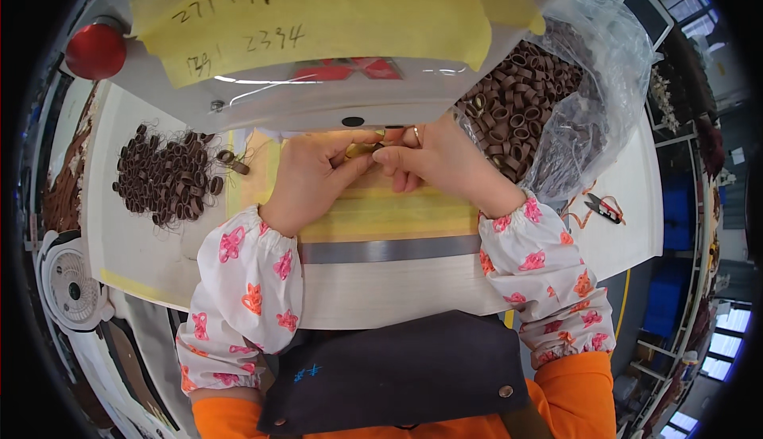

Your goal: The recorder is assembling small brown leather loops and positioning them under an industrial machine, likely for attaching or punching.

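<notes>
My left hand (306,170) and my right hand (435,157) meet at the middle of the worktable, just below the lower edge of a white machine head (429,93). Fingertips of both hands are pinched on a small loop (362,150), dark with a yellowish sheen. Part of it is covered by my fingers. Left of my hands lies a pile of small brown loops (163,176) with thin thread tails. To the right, a clear plastic bag (616,65) stands open, filled with brown loops (517,105) of a similar kind.
A red knob (95,51) sits on the machine's left, and handwritten yellow paper (318,17) covers its front. Yellow tape (381,216) and a grey strip (389,250) cross the table. Thread snips (604,208) lie at right; a white fan (73,284) stands at far left.
</notes>
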A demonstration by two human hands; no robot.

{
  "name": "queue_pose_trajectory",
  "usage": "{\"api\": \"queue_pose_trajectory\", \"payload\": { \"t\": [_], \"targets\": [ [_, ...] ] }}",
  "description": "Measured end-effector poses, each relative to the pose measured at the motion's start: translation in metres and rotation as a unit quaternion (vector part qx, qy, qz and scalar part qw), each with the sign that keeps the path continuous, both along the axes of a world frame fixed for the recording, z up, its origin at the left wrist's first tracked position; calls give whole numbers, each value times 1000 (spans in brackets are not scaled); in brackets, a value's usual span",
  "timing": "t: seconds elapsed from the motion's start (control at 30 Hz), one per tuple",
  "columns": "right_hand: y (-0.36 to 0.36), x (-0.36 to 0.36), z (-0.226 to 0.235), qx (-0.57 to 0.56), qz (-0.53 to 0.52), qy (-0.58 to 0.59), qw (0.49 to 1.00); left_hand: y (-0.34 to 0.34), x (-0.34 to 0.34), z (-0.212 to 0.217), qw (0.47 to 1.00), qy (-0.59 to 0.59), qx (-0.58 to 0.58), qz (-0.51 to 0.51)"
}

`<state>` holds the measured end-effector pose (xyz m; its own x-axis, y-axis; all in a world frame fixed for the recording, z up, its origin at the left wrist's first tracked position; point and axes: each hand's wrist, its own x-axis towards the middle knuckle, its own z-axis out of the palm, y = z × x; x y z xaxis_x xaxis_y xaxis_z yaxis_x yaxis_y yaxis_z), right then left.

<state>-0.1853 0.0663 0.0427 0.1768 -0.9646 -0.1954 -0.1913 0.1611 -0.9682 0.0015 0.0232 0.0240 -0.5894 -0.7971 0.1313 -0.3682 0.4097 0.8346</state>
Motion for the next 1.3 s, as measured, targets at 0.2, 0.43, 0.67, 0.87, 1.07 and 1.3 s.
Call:
{"api": "queue_pose_trajectory", "payload": {
  "t": [0.2,0.43,0.67,0.87,1.07,1.3],
  "targets": [
    [4,2,-11,-160,-39,180,970,-2,-3,-5,1000,-12,-14,11],
    [6,9,-18,-328,-118,234,908,-9,-9,-9,993,-57,-81,65],
    [-1,6,-23,-374,-122,254,884,-13,-12,-18,994,-35,-55,90],
    [-2,6,-25,-378,-131,258,879,-13,-13,-16,993,11,-86,80],
    [0,10,-17,-321,-132,250,904,-14,-11,-13,993,10,-80,82],
    [-2,10,-19,-302,-140,244,911,-14,-10,-15,996,15,-48,70]
  ]
}}
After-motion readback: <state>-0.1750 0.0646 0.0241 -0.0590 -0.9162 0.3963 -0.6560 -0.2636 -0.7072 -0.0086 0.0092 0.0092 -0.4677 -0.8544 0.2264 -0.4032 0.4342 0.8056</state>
